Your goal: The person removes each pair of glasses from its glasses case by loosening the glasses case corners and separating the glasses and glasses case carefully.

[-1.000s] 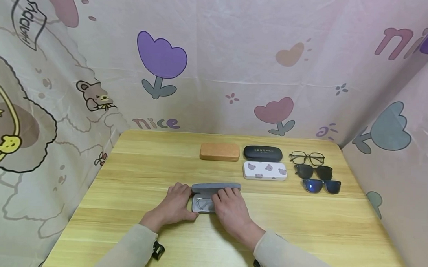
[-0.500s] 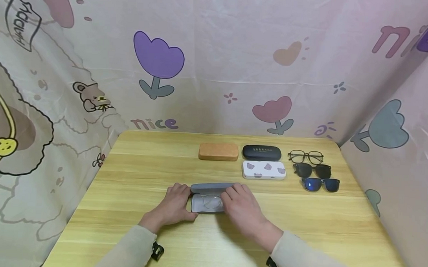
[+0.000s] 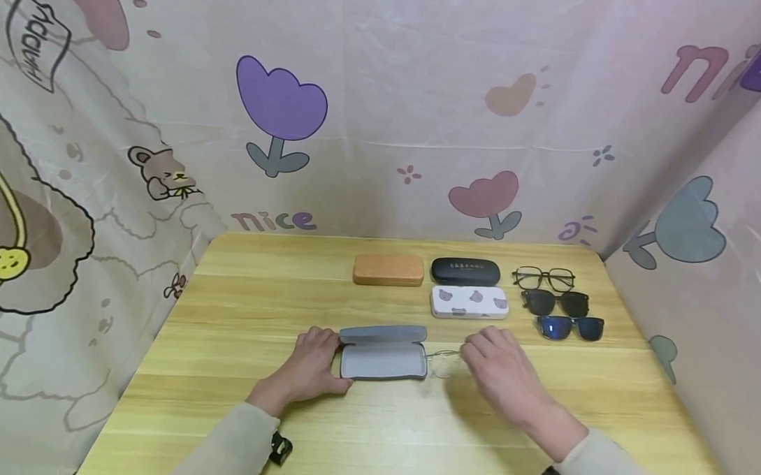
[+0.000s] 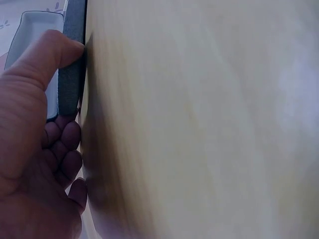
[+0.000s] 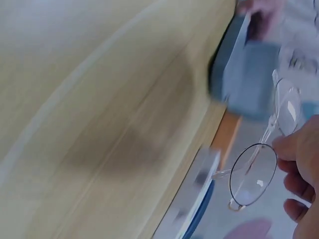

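A grey-blue glasses case [image 3: 384,363] lies open on the table, its lid raised at the back and its pale lining bare. My left hand [image 3: 310,361] grips the case's left end, thumb at the front edge; in the left wrist view the thumb [image 4: 70,54] presses on the case's side. To the right of the case, my right hand [image 3: 502,371] pinches a pair of thin-rimmed round eyeglasses [image 5: 254,174] between thumb and fingers. In the right wrist view the glasses hang above the table, with clear temples.
Behind stand a tan case [image 3: 388,270], a black case [image 3: 465,272] and a white bear-print case [image 3: 469,303]. At the right lie black-framed glasses [image 3: 545,278], dark sunglasses [image 3: 556,304] and blue-lensed sunglasses [image 3: 569,328]. A patterned cloth [image 3: 372,111] hangs behind the wooden table [image 3: 259,275].
My right hand has lifted the eyeglasses out of the grey-blue case and moved right with them. My left hand has stayed on the case's left end.
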`<state>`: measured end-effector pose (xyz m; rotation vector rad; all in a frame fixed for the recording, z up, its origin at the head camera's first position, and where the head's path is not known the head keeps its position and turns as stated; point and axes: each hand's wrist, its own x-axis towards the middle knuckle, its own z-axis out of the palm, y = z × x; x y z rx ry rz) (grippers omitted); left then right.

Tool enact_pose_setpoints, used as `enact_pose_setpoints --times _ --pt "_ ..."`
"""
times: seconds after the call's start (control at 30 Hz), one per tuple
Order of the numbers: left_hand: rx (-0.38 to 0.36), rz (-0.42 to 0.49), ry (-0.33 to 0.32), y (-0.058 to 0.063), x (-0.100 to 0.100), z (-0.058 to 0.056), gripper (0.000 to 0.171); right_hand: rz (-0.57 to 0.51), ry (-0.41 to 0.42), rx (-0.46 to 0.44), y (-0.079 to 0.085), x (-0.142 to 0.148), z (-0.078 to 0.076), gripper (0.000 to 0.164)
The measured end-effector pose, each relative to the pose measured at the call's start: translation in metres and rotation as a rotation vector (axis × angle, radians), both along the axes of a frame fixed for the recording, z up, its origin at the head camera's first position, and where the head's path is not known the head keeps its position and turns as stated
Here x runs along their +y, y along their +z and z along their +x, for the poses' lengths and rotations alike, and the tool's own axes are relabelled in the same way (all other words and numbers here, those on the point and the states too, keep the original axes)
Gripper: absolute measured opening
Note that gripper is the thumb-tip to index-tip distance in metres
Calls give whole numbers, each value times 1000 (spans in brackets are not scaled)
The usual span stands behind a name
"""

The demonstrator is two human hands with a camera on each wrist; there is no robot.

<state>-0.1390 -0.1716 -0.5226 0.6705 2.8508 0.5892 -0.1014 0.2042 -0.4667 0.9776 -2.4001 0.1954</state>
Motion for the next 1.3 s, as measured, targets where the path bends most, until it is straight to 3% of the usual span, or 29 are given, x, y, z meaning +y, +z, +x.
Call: enact_pose_setpoints --times 0.13,0.33,0.7,1.0,1.3 --pt "-7 4 -3 2 0 0 77 -9 -47 -21 -3 35 -4 24" --pt "-20 8 -1 2 0 0 76 58 -163 -56 -14 80 -11 21" --pt "-17 -3 -2 2 1 0 76 143 -268 -82 -28 148 -15 7" --pt "-12 -9 -6 2 1 0 74 172 -321 -104 -32 181 -17 15" --pt "-18 -8 -4 2 0 -1 71 178 -371 -146 -31 192 -20 29"
